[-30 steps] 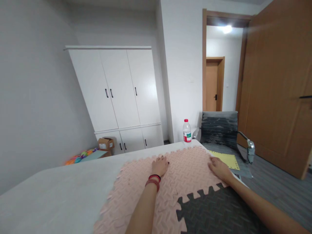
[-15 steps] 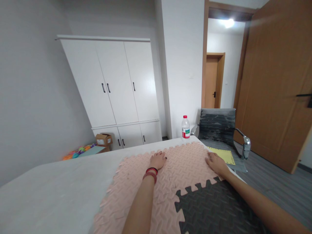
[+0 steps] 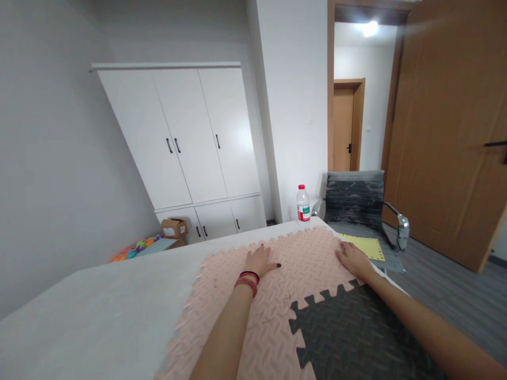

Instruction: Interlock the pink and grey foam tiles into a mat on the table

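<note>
Pink interlocking foam mat tiles (image 3: 222,306) lie joined on a grey table (image 3: 99,316), with a dark grey tile (image 3: 348,338) locked into their near right corner. My left hand (image 3: 259,260), red bands at its wrist, lies flat on the pink tiles near the seam between two of them, thumb spread out to the right. At the right edge of the far pink tile my right hand (image 3: 353,259) rests palm down, fingers stretched out. Neither hand holds anything.
A water bottle with a red cap (image 3: 303,205) stands at the table's far corner. A grey office chair (image 3: 358,206) with a yellow sheet (image 3: 366,247) on its seat is just past it. White wardrobe (image 3: 186,142), cardboard box (image 3: 173,228) and coloured toys (image 3: 132,249) lie beyond.
My left thumb has spread out to the right across the pink tile. My right hand stays flat at the tile's right edge. The view has shifted slightly.
</note>
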Demonstrator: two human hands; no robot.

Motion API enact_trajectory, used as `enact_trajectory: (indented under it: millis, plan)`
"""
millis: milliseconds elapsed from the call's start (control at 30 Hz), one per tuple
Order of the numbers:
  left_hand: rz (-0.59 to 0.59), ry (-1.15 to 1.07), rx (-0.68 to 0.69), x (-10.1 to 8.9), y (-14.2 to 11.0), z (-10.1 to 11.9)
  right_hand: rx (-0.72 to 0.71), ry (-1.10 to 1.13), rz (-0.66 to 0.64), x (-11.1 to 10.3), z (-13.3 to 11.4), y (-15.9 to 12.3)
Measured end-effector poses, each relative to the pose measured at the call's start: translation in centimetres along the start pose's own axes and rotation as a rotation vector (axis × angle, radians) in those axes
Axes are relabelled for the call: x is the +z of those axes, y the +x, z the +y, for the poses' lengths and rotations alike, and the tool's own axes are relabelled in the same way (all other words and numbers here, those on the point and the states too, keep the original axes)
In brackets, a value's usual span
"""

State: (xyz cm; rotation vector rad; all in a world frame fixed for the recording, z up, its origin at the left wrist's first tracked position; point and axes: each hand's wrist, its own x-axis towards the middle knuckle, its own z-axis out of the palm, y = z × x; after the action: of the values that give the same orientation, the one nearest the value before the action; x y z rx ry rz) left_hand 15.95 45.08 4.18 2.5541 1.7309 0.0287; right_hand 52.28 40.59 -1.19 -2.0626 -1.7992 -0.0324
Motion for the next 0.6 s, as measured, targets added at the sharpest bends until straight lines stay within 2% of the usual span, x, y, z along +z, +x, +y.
enact_trajectory:
  millis: [133,267,433,600]
  plan:
    - [0.023,0.032,0.064,-0.6,-2.6,0.9,0.014,0.001,0.010,-0.2,-0.2,-0.2]
    - [0.003,0.055,0.062,-0.4,-4.6,1.3,0.024,0.004,0.016,-0.3,-0.2,-0.3]
    - [-0.006,0.102,0.037,-1.1,-5.0,2.1,0.037,0.011,0.014,-0.4,-0.3,-0.4]
    - [-0.005,0.155,0.061,-2.2,-5.9,3.8,0.055,0.015,0.020,-0.7,-0.4,-0.5]
